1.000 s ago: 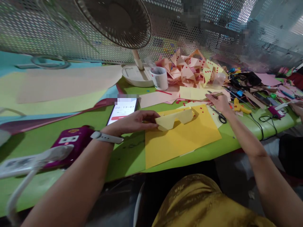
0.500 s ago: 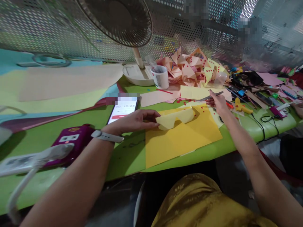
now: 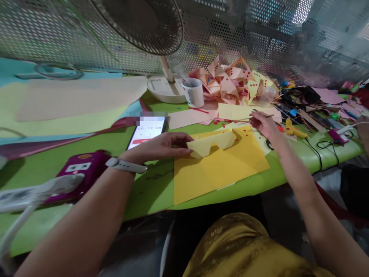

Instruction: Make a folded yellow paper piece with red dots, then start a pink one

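a: folded pale yellow paper piece (image 3: 210, 143), where does it sit?

b: on the near left part of the big yellow sheet (image 3: 221, 169), which lies flat on the green table (image 3: 144, 192). its left end is under the fingertips of the left hand (image 3: 161, 147).

a: is that hand gripping it?

b: the fingers are pinched onto the paper's left end, with the rest of the hand low over the table. a white watch band (image 3: 125, 165) is on that wrist.

a: and the right hand (image 3: 263, 125)?

b: raised a little above the far right corner of the yellow sheet, fingers closed around a thin tool (image 3: 259, 115). the tool is slim and dark with a pale part; i cannot tell just what it is. it points left, over a pale yellow paper (image 3: 233, 111) lying behind the sheet.

a: what is around them?

b: a phone (image 3: 147, 129) with a lit screen lies just behind the left hand. a purple device (image 3: 77, 173) is on the table near the left forearm, with a white power strip (image 3: 34, 190) in front of it. a yellow glue gun (image 3: 293, 130) lies to the right of the right hand, apart from it. further back, a white cup (image 3: 194, 93) stands beside the base of a fan (image 3: 141, 23), and next to the cup is a heap of folded peach and yellow paper shapes with red dots (image 3: 233, 80). small red dots (image 3: 248, 132) are scattered on the far right corner of the yellow sheet. large sheets of paper (image 3: 72, 100) cover the left of the table.
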`<act>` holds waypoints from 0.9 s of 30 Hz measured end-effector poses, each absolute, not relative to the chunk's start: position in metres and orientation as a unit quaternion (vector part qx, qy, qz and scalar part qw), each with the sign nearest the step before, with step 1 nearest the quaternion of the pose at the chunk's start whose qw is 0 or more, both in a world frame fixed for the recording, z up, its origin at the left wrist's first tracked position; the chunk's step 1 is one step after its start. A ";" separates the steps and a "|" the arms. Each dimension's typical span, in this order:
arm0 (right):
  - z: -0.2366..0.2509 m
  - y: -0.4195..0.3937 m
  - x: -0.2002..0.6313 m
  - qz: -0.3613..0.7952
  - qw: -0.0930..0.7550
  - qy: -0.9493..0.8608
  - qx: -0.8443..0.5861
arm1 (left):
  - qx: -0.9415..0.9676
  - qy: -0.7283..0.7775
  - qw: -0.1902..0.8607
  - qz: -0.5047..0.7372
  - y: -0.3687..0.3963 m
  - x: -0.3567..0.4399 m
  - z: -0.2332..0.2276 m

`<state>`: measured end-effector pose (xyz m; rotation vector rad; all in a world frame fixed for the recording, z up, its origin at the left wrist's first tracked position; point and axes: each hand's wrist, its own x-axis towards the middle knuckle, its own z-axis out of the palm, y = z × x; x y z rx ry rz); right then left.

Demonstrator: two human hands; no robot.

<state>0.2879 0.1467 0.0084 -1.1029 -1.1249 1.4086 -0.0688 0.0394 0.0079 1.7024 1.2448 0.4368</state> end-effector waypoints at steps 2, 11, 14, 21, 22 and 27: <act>0.007 0.143 0.285 0.520 0.464 -0.532 -0.480 | 0.696 0.504 0.480 0.179 0.040 -0.069 0.007; 0.005 0.139 0.289 0.492 0.386 -0.567 -0.536 | 0.693 0.508 0.479 0.183 0.039 -0.070 0.005; 0.002 0.142 0.287 0.487 0.444 -0.551 -0.513 | 0.688 0.508 0.484 0.185 0.039 -0.070 0.004; -0.009 0.149 0.278 0.467 0.465 -0.537 -0.526 | 0.682 0.515 0.485 0.184 0.039 -0.070 0.006; -0.010 0.150 0.277 0.465 0.464 -0.536 -0.530 | 0.683 0.518 0.482 0.183 0.039 -0.070 0.006; -0.012 0.151 0.275 0.460 0.459 -0.538 -0.537 | 0.682 0.520 0.484 0.173 0.039 -0.070 0.007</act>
